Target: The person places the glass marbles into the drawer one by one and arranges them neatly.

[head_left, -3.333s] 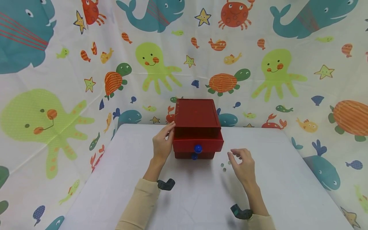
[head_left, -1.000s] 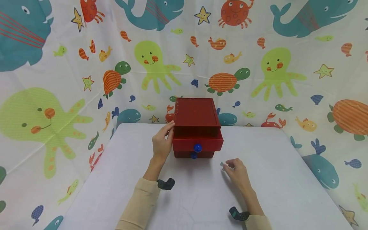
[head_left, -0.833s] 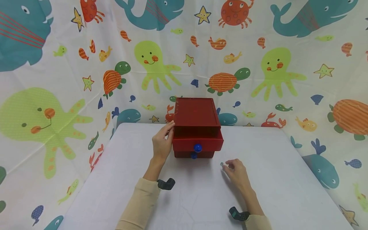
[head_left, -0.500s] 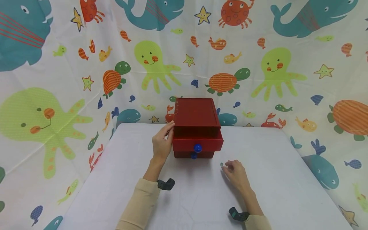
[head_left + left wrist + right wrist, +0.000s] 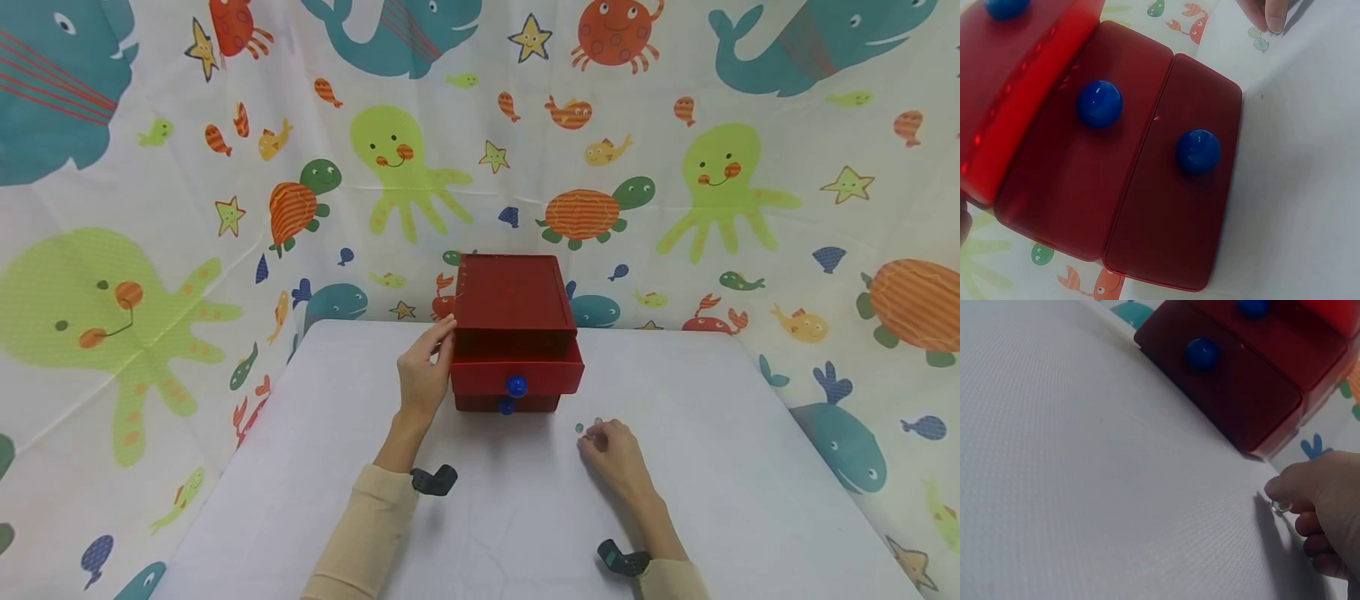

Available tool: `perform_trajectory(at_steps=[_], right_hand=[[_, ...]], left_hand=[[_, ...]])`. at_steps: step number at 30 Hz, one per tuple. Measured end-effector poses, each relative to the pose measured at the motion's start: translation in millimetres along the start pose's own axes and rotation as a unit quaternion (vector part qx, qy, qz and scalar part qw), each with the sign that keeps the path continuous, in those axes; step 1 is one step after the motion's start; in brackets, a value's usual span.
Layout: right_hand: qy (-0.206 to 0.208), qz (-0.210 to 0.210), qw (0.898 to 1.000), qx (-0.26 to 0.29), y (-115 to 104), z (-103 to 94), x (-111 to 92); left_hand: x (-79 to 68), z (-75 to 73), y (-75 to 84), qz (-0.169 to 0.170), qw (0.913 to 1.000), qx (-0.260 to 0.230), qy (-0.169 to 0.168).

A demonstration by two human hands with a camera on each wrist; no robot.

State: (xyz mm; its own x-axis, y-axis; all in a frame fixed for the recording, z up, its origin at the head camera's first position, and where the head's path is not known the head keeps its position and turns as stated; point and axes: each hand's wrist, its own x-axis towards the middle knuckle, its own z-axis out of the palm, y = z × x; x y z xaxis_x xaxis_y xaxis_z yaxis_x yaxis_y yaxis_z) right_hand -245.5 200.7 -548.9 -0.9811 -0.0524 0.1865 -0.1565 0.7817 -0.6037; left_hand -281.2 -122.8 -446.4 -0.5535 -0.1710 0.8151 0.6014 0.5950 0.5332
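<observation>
A small red drawer cabinet (image 5: 513,292) stands at the back of the table, its top drawer (image 5: 480,379) pulled out. My left hand (image 5: 422,375) rests its extended fingers against the cabinet's left side. Right of the cabinet, my right hand (image 5: 618,458) is low at the table, thumb and forefinger pinching a small clear glass marble (image 5: 1280,507). Two more greenish glass marbles lie just beyond those fingertips, a nearer marble (image 5: 579,427) and a farther marble (image 5: 597,421). The left wrist view shows blue knobs on the drawer fronts, including a lower knob (image 5: 1198,151).
The white table (image 5: 495,517) spreads in front and to both sides. Behind it hangs a white cloth (image 5: 465,183) printed with sea animals. Below the pulled-out drawer, the lower drawers (image 5: 1175,175) are closed.
My right hand has come down and toward me from beside the cabinet to the marbles. Its thumb and forefinger have closed together. The left hand and the drawer have stayed put.
</observation>
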Motion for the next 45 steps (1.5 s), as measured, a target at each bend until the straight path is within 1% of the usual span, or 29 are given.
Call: perform_trajectory(at_steps=[6, 15, 22, 26, 37, 45], right_hand=[[0.001, -0.004, 1.000, -0.007, 1.5, 1.5, 0.7], [-0.005, 0.002, 1.000, -0.006, 0.9, 2.3, 1.4], [-0.012, 0.007, 1.000, -0.004, 0.3, 2.3, 0.1], [-0.013, 0.010, 1.000, -0.002, 0.2, 1.7, -0.7], [-0.003, 0.010, 1.000, 0.000, -0.9, -2.3, -1.9], [0.012, 0.007, 1.000, 0.014, -4.0, -7.5, -0.1]], left_hand=[[0.5, 0.3, -0.7, 0.000, 1.0000, 0.004, -0.002], [0.6, 0.8, -0.9, 0.005, 1.0000, 0.002, 0.005], [-0.2, 0.0, -1.1, -0.008, 1.0000, 0.006, -0.002], [-0.8, 0.5, -1.8, -0.004, 1.0000, 0.006, -0.001], [-0.5, 1.0, 2.1, 0.002, 1.0000, 0.004, 0.004], [-0.4, 3.7, -1.4, 0.009, 0.9998, -0.007, 0.017]])
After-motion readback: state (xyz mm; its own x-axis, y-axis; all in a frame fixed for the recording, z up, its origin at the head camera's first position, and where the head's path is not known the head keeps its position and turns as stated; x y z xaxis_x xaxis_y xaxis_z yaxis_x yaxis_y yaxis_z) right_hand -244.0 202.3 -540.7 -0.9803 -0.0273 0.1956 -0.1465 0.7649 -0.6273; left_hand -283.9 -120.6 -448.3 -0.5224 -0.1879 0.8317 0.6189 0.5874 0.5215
